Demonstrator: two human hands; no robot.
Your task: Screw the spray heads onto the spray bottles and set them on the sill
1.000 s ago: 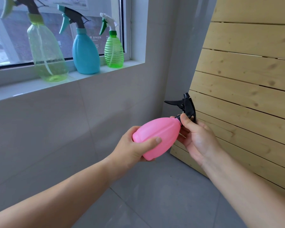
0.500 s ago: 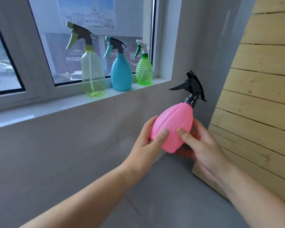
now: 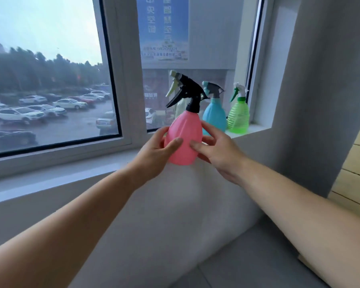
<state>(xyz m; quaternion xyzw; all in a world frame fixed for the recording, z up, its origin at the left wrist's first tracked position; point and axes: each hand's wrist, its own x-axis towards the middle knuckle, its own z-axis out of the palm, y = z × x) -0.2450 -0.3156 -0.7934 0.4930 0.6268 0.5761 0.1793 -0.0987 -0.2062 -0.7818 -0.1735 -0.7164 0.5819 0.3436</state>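
I hold a pink spray bottle (image 3: pixel 184 136) upright between both hands, its black spray head (image 3: pixel 187 93) fitted on top and pointing left. My left hand (image 3: pixel 154 152) grips its left side and my right hand (image 3: pixel 218 152) grips its right side. The bottle is in front of the white sill (image 3: pixel 71 173), near its edge. On the sill behind stand a pale yellow-green bottle (image 3: pixel 180 107), mostly hidden by the pink one, a blue bottle (image 3: pixel 214 115) and a green ribbed bottle (image 3: pixel 238 117), each with a spray head on.
A white window frame (image 3: pixel 123 80) rises behind the sill, with a parking lot outside. A grey wall corner (image 3: pixel 310 100) bounds the sill on the right, and a wooden slatted panel (image 3: pixel 355 173) leans at the far right.
Both hands have raised the pink bottle and turned it upright, bringing it up toward the sill. My right hand moved from the spray head to the bottle's body.
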